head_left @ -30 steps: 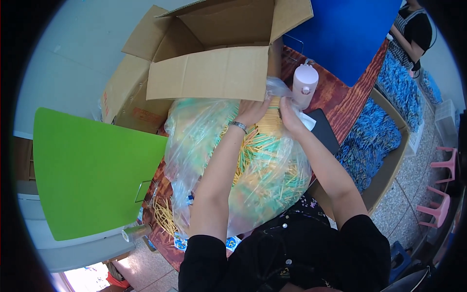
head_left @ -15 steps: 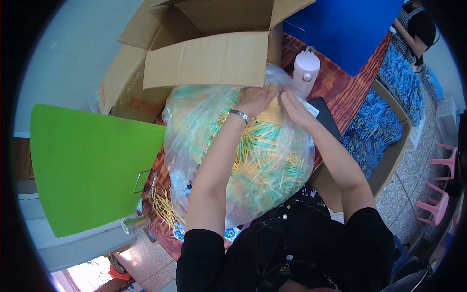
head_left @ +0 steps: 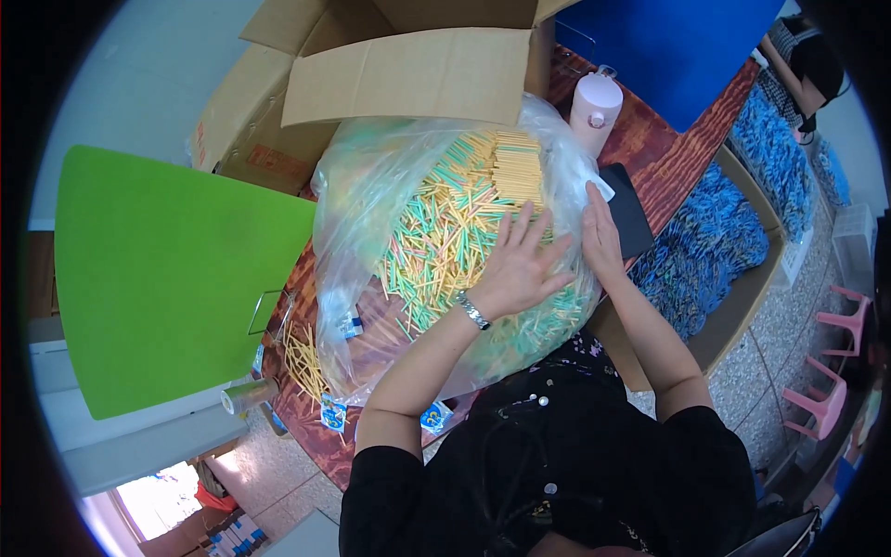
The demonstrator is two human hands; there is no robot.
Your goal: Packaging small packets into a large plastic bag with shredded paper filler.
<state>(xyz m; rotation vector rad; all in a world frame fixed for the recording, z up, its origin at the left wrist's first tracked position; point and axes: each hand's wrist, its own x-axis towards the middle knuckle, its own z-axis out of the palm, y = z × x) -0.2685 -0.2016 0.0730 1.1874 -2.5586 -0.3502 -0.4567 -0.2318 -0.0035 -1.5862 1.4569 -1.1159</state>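
Note:
A large see-through plastic bag (head_left: 357, 200) lies on the table, its mouth spread wide. Inside is a heap of thin, short sticks (head_left: 445, 237) in yellow, green and pink, lying every which way. At the heap's far right, yellow sticks (head_left: 518, 167) lie side by side in a neat row. My left hand (head_left: 524, 267), with a metal watch band or bracelet at the wrist, hovers over or rests on the near right of the heap, fingers spread and holding nothing. Against the bag's right side, my right hand (head_left: 601, 234) is held flat, fingers straight.
Behind the bag stands an open cardboard box (head_left: 408, 79). A green board (head_left: 176, 278) is at the left, a blue board (head_left: 673, 56) at the back right. Near the bag are a pale pink bottle (head_left: 594, 110), a dark flat object (head_left: 626, 209) and loose yellow sticks (head_left: 304, 364). Boxed blue strands (head_left: 710, 251) lie right.
Both hands have come away from the far edge toward me, the left one spreading its fingers. The plastic is now folded back, so the heap and the neat row of yellow sticks lie uncovered.

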